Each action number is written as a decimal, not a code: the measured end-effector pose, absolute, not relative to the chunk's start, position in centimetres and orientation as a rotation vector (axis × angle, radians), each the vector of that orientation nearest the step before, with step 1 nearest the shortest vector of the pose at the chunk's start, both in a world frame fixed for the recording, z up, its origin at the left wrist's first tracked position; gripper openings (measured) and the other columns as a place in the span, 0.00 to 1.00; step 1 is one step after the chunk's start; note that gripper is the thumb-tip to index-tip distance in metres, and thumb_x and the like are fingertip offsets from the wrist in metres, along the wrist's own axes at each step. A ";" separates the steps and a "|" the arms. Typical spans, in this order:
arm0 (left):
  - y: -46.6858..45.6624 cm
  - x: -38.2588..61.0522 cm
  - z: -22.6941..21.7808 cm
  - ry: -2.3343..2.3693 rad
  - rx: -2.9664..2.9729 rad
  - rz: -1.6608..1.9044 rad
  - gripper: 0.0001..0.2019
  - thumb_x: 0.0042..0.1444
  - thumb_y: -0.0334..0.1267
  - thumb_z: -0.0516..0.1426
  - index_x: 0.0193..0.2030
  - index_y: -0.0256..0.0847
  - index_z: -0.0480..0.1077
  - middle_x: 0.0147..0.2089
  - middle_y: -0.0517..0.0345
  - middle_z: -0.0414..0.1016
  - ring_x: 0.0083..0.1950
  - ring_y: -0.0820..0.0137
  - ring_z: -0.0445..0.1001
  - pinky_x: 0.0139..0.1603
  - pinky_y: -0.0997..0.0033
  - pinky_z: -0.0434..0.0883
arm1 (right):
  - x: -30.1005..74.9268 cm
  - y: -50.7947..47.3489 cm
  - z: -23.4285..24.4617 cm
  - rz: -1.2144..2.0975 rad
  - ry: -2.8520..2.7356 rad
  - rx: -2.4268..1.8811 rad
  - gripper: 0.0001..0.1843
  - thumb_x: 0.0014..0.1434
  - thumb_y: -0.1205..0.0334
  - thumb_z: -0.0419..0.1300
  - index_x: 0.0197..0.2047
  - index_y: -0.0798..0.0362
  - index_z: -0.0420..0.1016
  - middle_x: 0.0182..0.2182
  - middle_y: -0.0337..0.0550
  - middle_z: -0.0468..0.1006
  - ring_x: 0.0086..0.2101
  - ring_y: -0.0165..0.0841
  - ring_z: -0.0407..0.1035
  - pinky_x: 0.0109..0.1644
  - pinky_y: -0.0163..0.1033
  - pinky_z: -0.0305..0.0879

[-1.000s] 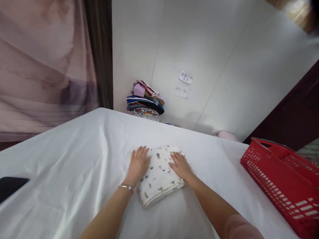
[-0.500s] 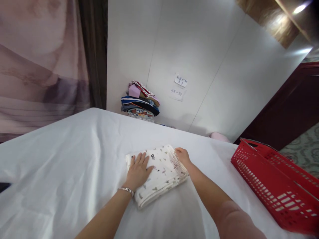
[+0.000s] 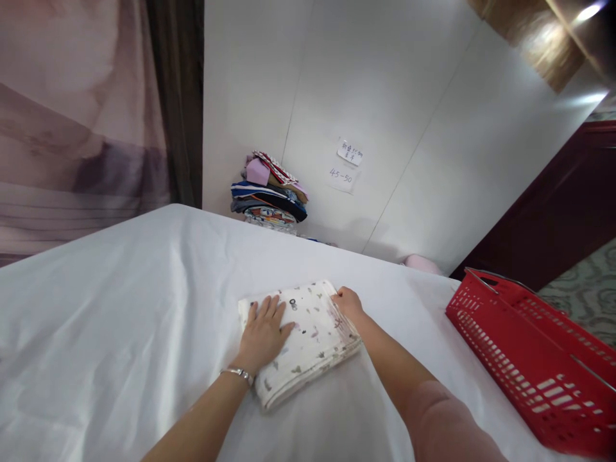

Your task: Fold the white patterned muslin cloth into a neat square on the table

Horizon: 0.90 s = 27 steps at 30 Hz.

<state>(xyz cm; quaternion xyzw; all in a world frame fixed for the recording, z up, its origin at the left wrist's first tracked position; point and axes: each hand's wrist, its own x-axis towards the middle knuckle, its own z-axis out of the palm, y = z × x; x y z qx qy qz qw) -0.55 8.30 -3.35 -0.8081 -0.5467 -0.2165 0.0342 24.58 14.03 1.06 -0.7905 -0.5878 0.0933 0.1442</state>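
Observation:
A folded white cloth [image 3: 308, 340] with small printed figures lies in layers on the white-covered table [image 3: 202, 308]. Flat on its left part rests my left hand [image 3: 264, 330], fingers spread, a silver bracelet at the wrist. My right hand [image 3: 349, 303] is closed at the cloth's upper right edge, thumb on top and the other fingers curled at the side. The underside of that grip is hidden.
On the right stands a red perforated plastic basket [image 3: 529, 359]. A stack of folded fabrics [image 3: 269, 192] sits beyond the table's far edge, against a white wall [image 3: 375, 77] with paper labels [image 3: 350, 153]. A pink curtain [image 3: 81, 115] hangs at left.
My right hand has shifted slightly left, its thumb now over the cloth's edge. The left hand stays flat on the cloth. The view has moved a little.

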 end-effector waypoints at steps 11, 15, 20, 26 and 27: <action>8.4 -0.7 -3.6 -1.667 -2.486 -0.689 0.29 0.59 0.53 0.44 0.60 0.36 0.62 0.65 0.46 0.58 0.67 0.54 0.52 0.65 0.45 0.48 | 24.5 14.1 0.9 0.278 -1.675 -2.226 0.07 0.55 0.61 0.54 0.37 0.51 0.70 0.28 0.36 0.73 0.29 0.28 0.64 0.29 0.32 0.49; 8.5 -0.7 -3.7 -1.661 -2.485 -0.700 0.29 0.59 0.54 0.44 0.59 0.37 0.63 0.65 0.47 0.58 0.66 0.54 0.53 0.65 0.45 0.48 | 24.9 14.3 0.7 0.270 -1.669 -2.236 0.09 0.58 0.56 0.53 0.33 0.51 0.70 0.27 0.38 0.73 0.30 0.30 0.64 0.29 0.33 0.48; 8.4 -0.7 -3.6 -1.668 -2.478 -0.696 0.28 0.59 0.53 0.45 0.59 0.37 0.63 0.65 0.47 0.58 0.66 0.54 0.53 0.65 0.46 0.47 | 24.9 13.9 0.1 0.169 -1.693 -2.282 0.09 0.59 0.56 0.52 0.34 0.50 0.70 0.28 0.39 0.74 0.30 0.31 0.65 0.29 0.34 0.46; 8.3 -0.5 -3.5 -1.671 -2.478 -0.692 0.28 0.59 0.53 0.45 0.59 0.37 0.63 0.65 0.47 0.58 0.67 0.54 0.52 0.65 0.46 0.47 | 24.9 13.9 0.3 0.138 -1.813 -2.290 0.12 0.60 0.54 0.51 0.35 0.51 0.70 0.31 0.43 0.76 0.32 0.33 0.67 0.29 0.34 0.47; 8.3 -0.5 -3.5 -1.672 -2.480 -0.690 0.28 0.59 0.53 0.44 0.59 0.37 0.63 0.65 0.47 0.58 0.67 0.54 0.52 0.65 0.46 0.47 | 24.9 14.0 0.5 0.165 -1.810 -2.299 0.13 0.60 0.53 0.51 0.35 0.52 0.71 0.31 0.44 0.76 0.33 0.33 0.67 0.30 0.34 0.47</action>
